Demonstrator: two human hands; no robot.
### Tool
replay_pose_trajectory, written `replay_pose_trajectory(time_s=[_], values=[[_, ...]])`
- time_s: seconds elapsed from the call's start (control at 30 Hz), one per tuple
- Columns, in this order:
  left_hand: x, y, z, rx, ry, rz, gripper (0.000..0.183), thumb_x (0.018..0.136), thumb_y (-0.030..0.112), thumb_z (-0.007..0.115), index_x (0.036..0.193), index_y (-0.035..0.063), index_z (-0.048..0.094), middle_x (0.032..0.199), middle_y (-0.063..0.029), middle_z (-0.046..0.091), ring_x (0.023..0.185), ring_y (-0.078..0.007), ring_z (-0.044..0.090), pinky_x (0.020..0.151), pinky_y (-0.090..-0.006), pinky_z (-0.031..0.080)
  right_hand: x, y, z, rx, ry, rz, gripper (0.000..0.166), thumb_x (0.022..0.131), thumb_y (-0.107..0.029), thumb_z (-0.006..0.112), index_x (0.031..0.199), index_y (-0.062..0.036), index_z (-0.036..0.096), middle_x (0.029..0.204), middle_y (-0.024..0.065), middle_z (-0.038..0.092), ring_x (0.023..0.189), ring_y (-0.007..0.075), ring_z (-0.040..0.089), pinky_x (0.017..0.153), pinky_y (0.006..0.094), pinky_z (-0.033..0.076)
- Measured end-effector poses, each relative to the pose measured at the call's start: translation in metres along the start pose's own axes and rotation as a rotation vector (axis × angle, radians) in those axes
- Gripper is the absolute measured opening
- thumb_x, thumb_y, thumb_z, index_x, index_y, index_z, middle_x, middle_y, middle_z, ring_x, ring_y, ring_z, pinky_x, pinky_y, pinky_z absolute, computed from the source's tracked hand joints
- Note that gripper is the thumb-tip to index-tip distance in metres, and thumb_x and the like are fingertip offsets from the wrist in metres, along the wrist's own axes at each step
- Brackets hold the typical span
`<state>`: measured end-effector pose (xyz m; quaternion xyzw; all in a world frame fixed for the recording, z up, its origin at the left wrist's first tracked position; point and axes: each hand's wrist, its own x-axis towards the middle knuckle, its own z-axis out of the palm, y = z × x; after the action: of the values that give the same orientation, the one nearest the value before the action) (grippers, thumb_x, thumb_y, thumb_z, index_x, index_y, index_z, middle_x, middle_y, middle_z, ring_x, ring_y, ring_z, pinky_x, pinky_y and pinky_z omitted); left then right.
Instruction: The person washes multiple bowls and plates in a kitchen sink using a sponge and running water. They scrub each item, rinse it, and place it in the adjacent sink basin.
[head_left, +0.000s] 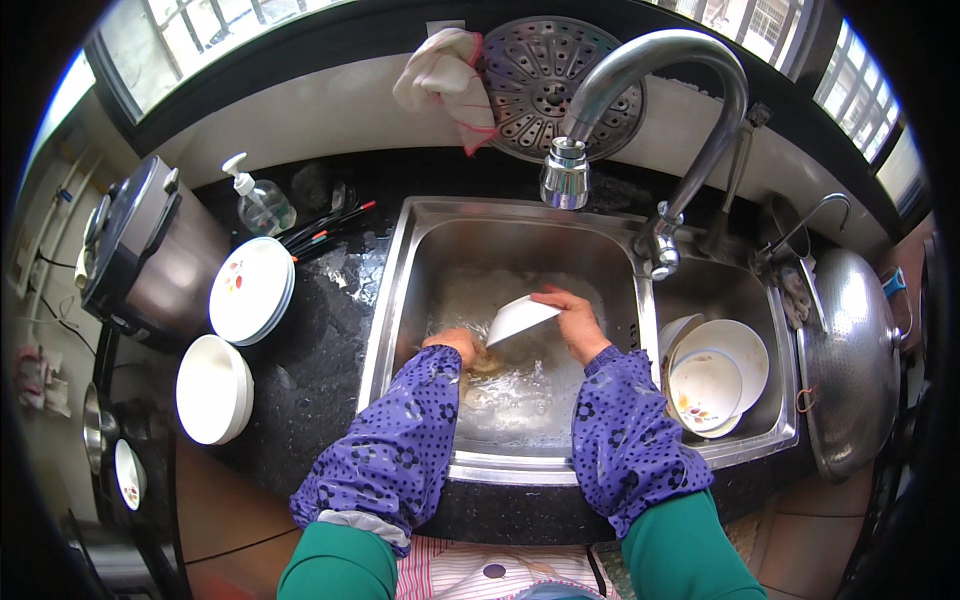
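Over the large basin of the steel sink (600, 232), my right hand (581, 322) grips the rim of a tilted white bowl (517, 316). Beside the bowl's lower edge is my left hand (459, 345), partly down in the cloudy water (517, 405); a yellowish, blurred thing is at its fingers, and I cannot tell what it is. Purple patterned sleeve covers reach both wrists. The smaller basin to the right holds several nested bowls (705, 382), some with food stains. The chrome faucet (565, 176) hangs above the far side of the large basin.
On the black counter at left stand stacked plates (247, 289), stacked white bowls (212, 390), chopsticks (322, 236), a pump bottle (266, 208) and an electric cooker (165, 255). A large metal lid (851, 360) leans at right. A cloth (450, 82) and a perforated steel disc (525, 75) are behind the sink.
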<state>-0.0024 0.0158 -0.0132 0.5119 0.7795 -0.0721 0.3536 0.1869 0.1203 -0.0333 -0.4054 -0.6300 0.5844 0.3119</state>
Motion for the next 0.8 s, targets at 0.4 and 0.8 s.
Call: replay_pose_trajectory(time_s=[0.4, 0.8], values=[[0.003, 0.001, 0.003, 0.085, 0.121, -0.019, 0.032, 0.073, 0.028, 0.059, 0.102, 0.0174, 0.063, 0.108, -0.0084, 0.059, 0.102, -0.0247, 0.055, 0.085, -0.0358, 0.044, -0.011, 0.018, -0.002, -0.721, -0.015, -0.029, 0.03, 0.078, -0.008, 0.053, 0.105, -0.0188, 0.06, 0.098, 0.0132, 0.061, 0.094, 0.0321, 0.056, 0.084, 0.0369, 0.043], [-0.001, 0.01, 0.0, -0.081, 0.214, 0.048, 0.033, 0.076, 0.023, 0.056, 0.108, 0.0183, 0.059, 0.111, -0.0071, 0.058, 0.105, -0.0241, 0.052, 0.088, -0.0358, 0.042, 0.005, 0.054, -0.019, -0.552, 0.16, 0.229, 0.04, 0.077, -0.017, 0.056, 0.111, 0.0029, 0.05, 0.09, 0.0254, 0.059, 0.089, 0.0393, 0.057, 0.081, 0.0429, 0.043]])
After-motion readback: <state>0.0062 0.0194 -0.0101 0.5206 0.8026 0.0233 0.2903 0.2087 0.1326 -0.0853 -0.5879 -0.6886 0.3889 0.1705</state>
